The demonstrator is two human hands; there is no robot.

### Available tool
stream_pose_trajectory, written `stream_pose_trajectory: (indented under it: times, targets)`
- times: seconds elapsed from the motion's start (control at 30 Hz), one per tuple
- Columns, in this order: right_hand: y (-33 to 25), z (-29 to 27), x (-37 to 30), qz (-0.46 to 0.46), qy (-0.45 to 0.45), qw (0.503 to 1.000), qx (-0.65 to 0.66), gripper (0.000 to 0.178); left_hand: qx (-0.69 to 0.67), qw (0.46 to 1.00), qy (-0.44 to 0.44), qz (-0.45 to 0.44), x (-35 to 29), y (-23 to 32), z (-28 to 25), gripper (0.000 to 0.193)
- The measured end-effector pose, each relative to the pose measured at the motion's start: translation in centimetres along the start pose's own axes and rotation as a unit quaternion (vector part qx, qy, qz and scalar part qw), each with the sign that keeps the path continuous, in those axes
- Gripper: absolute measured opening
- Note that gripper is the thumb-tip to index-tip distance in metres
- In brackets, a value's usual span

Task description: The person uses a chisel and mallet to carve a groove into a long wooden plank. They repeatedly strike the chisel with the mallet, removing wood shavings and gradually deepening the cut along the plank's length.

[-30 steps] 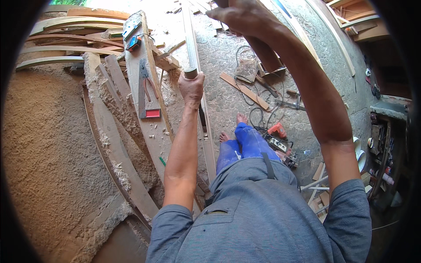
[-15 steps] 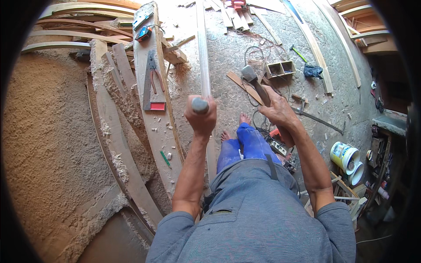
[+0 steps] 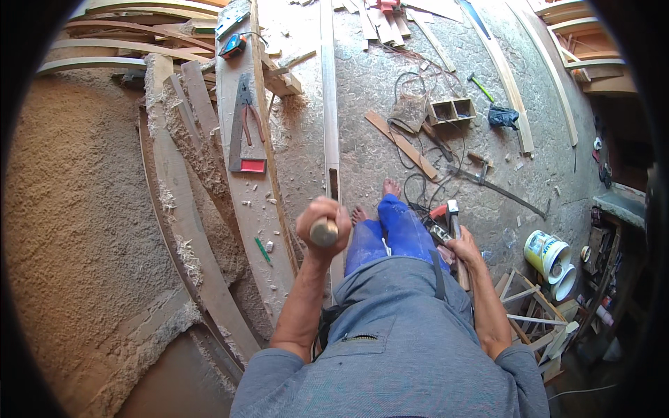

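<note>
Left hand [image 3: 323, 224] raised at chest height, forearm rising from the lower edge, fingers [image 3: 312, 211] wrapped tight round the wooden chisel handle [image 3: 324, 232], butt end facing up. Right hand [image 3: 463, 247] lowered beside the right thigh, fingers closed on the hammer [image 3: 454, 221], its metal head pointing away from the body. Directly beyond the left hand, a long pale wood strip [image 3: 329, 111] lying on the floor [image 3: 362, 83] and running straight away, with a dark slot cut near its close end. Bare feet [image 3: 390, 187] just right of that strip. Left of it, a wide plank [image 3: 240, 174] carrying red-handled pliers [image 3: 245, 115] and a green pencil [image 3: 262, 250]. Deep sawdust pile [image 3: 77, 209] further left. Tangled cables [image 3: 418, 90], a hollow block [image 3: 451, 110] and a white bucket [image 3: 546, 251] scattered to the right. Chisel handle round, light brown, blade hidden below the fist.
</note>
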State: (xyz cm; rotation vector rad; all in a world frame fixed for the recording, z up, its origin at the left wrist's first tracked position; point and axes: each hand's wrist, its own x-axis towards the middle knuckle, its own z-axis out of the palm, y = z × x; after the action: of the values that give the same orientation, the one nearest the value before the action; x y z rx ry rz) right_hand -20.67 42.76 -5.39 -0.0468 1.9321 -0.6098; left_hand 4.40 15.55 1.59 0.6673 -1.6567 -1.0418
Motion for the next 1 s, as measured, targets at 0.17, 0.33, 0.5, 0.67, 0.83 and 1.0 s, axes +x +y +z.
stream_pose_trajectory:
  times: [0.17,0.33,0.5,0.67,0.83,1.0]
  targets:
    - [3.4,-1.2,1.5,0.067,-0.052,0.996,-0.027,0.022,-0.003,0.873,-0.093,-0.478,15.0,-12.2,3.7,0.020]
    - [5.6,-0.4,3.2,0.084,-0.090,0.992,0.007,0.022,-0.087,0.877,-0.115,-0.459,15.3,-11.4,3.6,0.010]
    - [7.9,0.4,4.7,0.066,-0.048,0.996,-0.025,0.028,-0.187,0.859,-0.346,-0.327,12.8,0.9,1.7,0.024]
    - [9.3,0.5,4.7,0.041,-0.042,0.998,-0.020,0.027,-0.001,0.968,-0.119,-0.220,13.7,4.9,0.4,0.040]
    - [14.6,0.1,8.2,0.068,-0.027,0.993,-0.092,0.038,-0.001,0.985,-0.026,-0.171,13.2,1.6,-0.3,0.028]
    - [13.8,0.5,7.7,0.088,-0.051,0.991,-0.082,0.039,0.009,0.991,0.032,-0.133,13.3,0.3,0.6,0.026]
